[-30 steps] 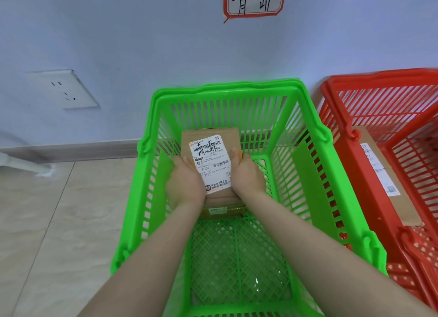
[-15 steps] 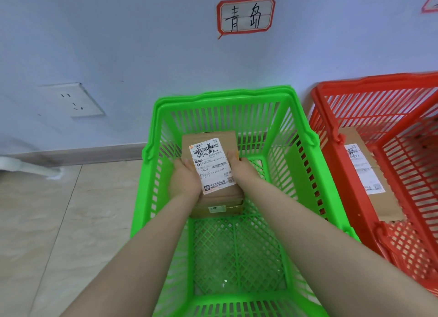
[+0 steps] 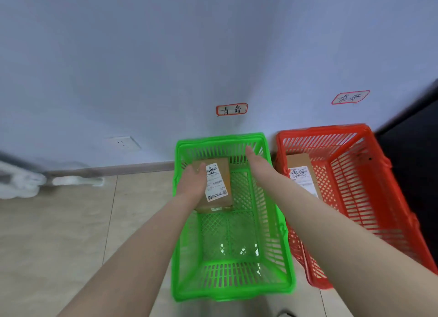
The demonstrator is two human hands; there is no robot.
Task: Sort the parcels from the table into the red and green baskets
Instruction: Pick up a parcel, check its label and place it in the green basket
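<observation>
Cardboard, and a small box at that: the brown parcel (image 3: 214, 186) lies inside the green basket (image 3: 220, 139), on the mesh bottom towards the far end, with its white shipping label (image 3: 216, 174) facing up. It looks stiff and light, with flat faces and square edges, so it should take a firm squeeze without denting; the glossy label may be slick, which makes the bare side faces or the underside the better places to take hold. The left hand (image 3: 193, 181) lies against the parcel's left side with the thumb over its top edge; blur hides the fingers, so I cannot tell whether they are curled round it. The right hand (image 3: 254, 158) is off the box, fingers straight and together, reaching towards the basket's far right corner and holding nothing. Just beside, to the right, the red basket (image 3: 322, 129) holds another labelled parcel (image 3: 301, 167). Each basket has a handwritten, red-bordered sign on the wall above it, one (image 3: 231, 109) over the green and one (image 3: 350, 97) over the red. Both baskets stand on a tiled floor (image 3: 71, 222).
</observation>
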